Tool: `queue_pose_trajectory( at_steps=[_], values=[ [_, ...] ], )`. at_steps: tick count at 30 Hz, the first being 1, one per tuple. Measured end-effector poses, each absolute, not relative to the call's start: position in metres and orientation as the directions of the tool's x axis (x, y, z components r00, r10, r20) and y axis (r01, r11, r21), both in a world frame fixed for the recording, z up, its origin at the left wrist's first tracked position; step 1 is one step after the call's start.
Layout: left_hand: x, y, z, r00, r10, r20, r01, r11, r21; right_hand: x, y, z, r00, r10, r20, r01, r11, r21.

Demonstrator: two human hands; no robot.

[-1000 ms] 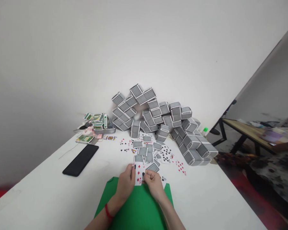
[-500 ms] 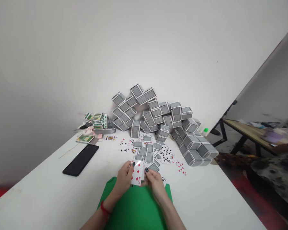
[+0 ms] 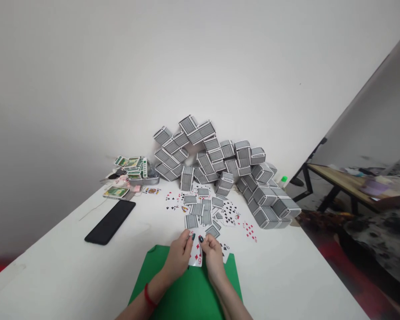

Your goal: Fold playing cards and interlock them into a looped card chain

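Note:
A playing card with red diamonds (image 3: 195, 257) is held upright over the green sheet (image 3: 190, 293) at the near side of the table. My left hand (image 3: 178, 258) is closed on the card's left edge, thumb on its face; a red band circles that wrist. At the card's right edge, my right hand (image 3: 214, 255) pinches it with thumb and fingers. Just right of that hand lies a card with black pips (image 3: 225, 251). Beyond both hands, grey-backed cards (image 3: 206, 218) lie loosely, some face down among face-up ones.
Folded grey card blocks (image 3: 208, 155) form an irregular stacked structure against the wall. To the left lie a black phone (image 3: 110, 222) and green card boxes (image 3: 133, 163). A green-capped item (image 3: 284, 180) stands behind the structure's right side. Another desk (image 3: 340, 180) is at far right.
Both hands have moved slightly nearer with the diamond card, and they are closer together. The black-pip card beside the right hand shows more.

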State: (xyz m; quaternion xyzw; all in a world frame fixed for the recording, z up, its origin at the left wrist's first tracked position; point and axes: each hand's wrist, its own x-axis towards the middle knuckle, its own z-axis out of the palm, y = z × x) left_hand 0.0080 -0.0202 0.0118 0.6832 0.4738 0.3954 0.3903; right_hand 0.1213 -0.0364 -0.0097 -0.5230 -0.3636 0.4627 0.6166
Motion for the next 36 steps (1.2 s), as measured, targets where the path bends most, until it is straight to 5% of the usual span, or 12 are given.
queue_pose_trajectory(
  at_steps=[8, 16, 36],
  values=[
    [0.017, -0.029, 0.009, 0.089, 0.982, 0.164, 0.216, -0.179, 0.96, 0.107, -0.047, -0.002, 0.433, 0.876, 0.212, 0.199, 0.137, -0.97],
    [0.013, -0.027, 0.014, 0.184, 0.98, 0.076, -0.007, -0.076, 0.997, 0.108, -0.049, 0.011, 0.309, 0.95, 0.034, -0.07, 0.058, -0.996],
    [0.012, -0.025, 0.008, 0.192, 0.98, -0.051, -0.345, 0.117, 0.931, 0.102, -0.049, 0.01, 0.207, 0.973, -0.104, -0.521, 0.02, -0.853]
  ],
)
